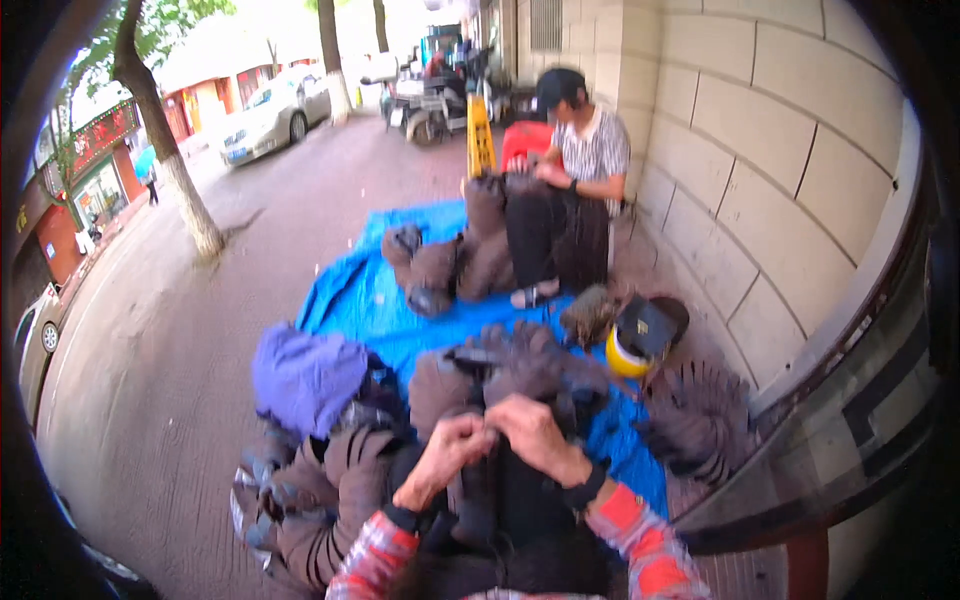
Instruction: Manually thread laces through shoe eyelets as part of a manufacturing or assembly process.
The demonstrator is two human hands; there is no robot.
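My left hand [452,455] and my right hand [537,436] meet over my lap, fingertips pinched close together. What they hold between them is too small and blurred to make out. Under and just beyond them lie brown padded fabric pieces [440,390], some with dark shiny parts, over my dark-clad legs. More of these brown pieces [345,500] are heaped beside my left arm, with a purple cloth [310,378] on top. To the right, a fanned stack of brown pieces [700,420] lies by the wall.
A blue tarp [350,290] covers the pavement ahead. Another person [592,150] sits on it beside brown bundles [430,265], hands together. A dark cap and yellow round object [627,358] lie right of centre. A tiled wall [770,190] borders the right; a yellow sign [480,138] stands beyond.
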